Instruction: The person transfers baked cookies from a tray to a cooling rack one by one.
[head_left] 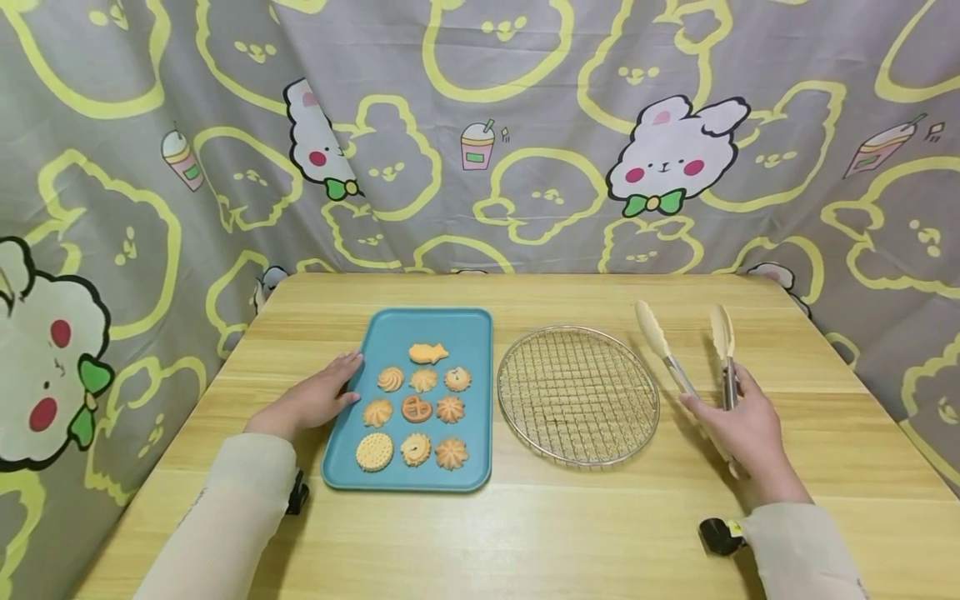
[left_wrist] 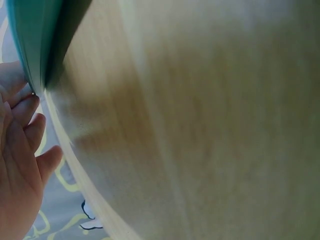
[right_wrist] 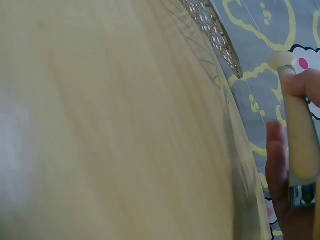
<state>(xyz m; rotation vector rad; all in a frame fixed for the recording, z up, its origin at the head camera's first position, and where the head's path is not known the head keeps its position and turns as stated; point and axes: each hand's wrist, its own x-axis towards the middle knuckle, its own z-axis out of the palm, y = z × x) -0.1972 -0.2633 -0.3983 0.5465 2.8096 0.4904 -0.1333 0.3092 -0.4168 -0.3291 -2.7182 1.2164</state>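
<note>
Sleeves (head_left: 225, 504) nearest; right fingers (right_wrist: 276, 162) clamped on tongs (right_wrist: 302, 142); outstretched left fingers (head_left: 341, 369) touch tray (head_left: 393, 335) edge.

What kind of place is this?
Likely a makeshift tabletop recording corner: a cartoon-print curtain hangs behind a wooden table, and cookies are laid out on a blue tray.
</note>
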